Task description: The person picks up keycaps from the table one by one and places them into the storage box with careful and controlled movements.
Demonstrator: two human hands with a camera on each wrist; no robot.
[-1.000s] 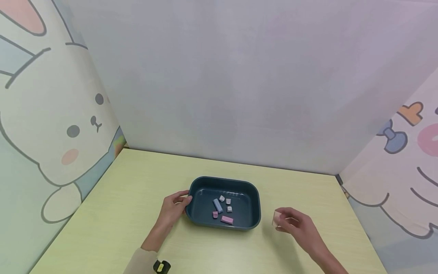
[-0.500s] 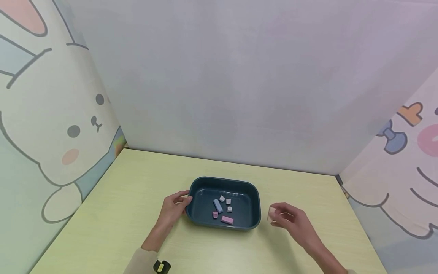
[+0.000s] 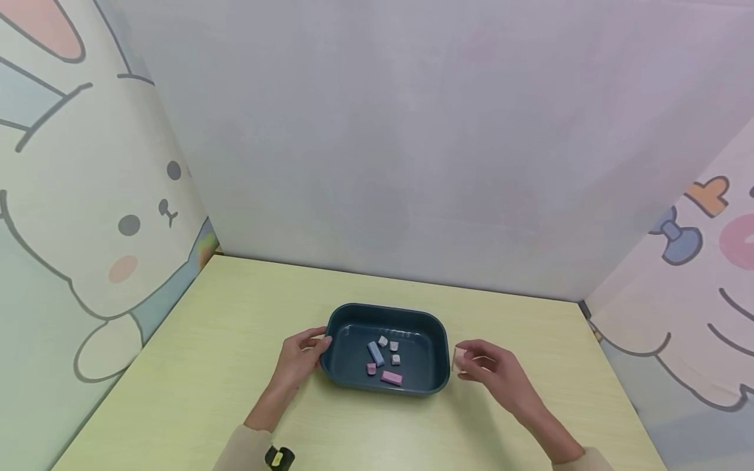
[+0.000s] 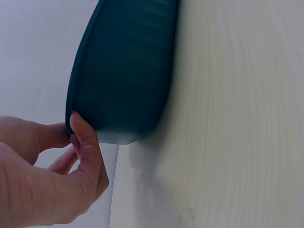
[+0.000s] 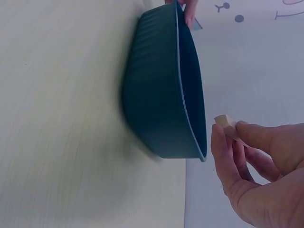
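A dark teal tray (image 3: 353,353) sits on the table, its left rim pinched between the thumb and fingers of my left hand (image 3: 299,358). Inside lie a blue bar (image 3: 376,354), a pink bar (image 3: 391,378), a small pink piece (image 3: 370,369) and three small white pieces (image 3: 395,359). My right hand (image 3: 491,370) pinches a small pale beige block (image 5: 226,124) between thumb and fingertips. It holds the block just outside the tray's right rim, above the table; in the right wrist view there is a gap between block and rim.
The pale yellow wood-grain table (image 3: 247,307) extends around the tray on all sides. A grey-white backdrop (image 3: 377,163) rises along its far edge. Side panels with cartoon animals (image 3: 135,261) stand at left and right.
My right hand has moved left and slightly away from me with the pale beige block, closer to the tray's right rim. The left hand and the tray have stayed in place.
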